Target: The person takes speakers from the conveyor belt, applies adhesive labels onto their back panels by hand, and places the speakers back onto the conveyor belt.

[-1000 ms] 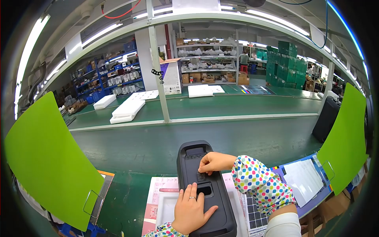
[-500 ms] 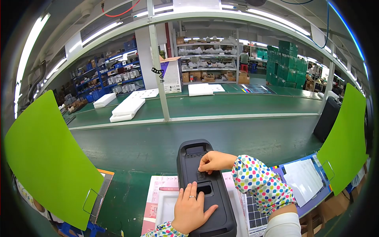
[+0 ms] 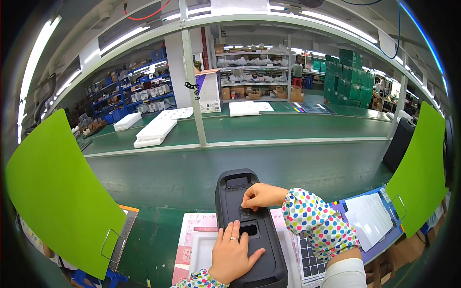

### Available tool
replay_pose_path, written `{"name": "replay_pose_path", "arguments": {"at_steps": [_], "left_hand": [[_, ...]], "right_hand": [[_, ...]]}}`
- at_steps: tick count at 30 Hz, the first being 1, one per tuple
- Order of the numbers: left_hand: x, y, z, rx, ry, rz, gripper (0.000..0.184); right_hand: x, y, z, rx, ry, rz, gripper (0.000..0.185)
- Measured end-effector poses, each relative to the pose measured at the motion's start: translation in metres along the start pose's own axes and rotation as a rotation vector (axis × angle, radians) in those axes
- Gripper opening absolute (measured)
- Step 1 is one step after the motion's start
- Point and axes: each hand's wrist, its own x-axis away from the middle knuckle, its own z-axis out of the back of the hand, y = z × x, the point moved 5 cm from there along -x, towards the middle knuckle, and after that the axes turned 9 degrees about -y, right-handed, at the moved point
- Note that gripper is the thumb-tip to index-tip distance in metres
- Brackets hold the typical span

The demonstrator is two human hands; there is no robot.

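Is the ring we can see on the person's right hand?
No, the ring is on a finger of the left hand, which lies across the black device.

So the green bench [image 3: 151, 225] is holding pink printed packaging [image 3: 184, 257], and a long black device [image 3: 271, 246] is sitting over that. Across the way, a long green table [image 3: 269, 128] is carrying white slabs [image 3: 156, 132], and pale shelves [image 3: 289, 72] out back are holding cartons [image 3: 237, 93] and whitish bundles [image 3: 249, 61].
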Motion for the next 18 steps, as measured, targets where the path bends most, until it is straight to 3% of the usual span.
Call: {"name": "replay_pose_path", "arguments": {"at_steps": [18], "left_hand": [[-0.0006, 0.0017, 0.0045, -0.011, -0.018, 0.006, 0.059]], "right_hand": [[-0.0005, 0.0002, 0.0011, -0.015, -0.014, -0.013, 0.028]]}}
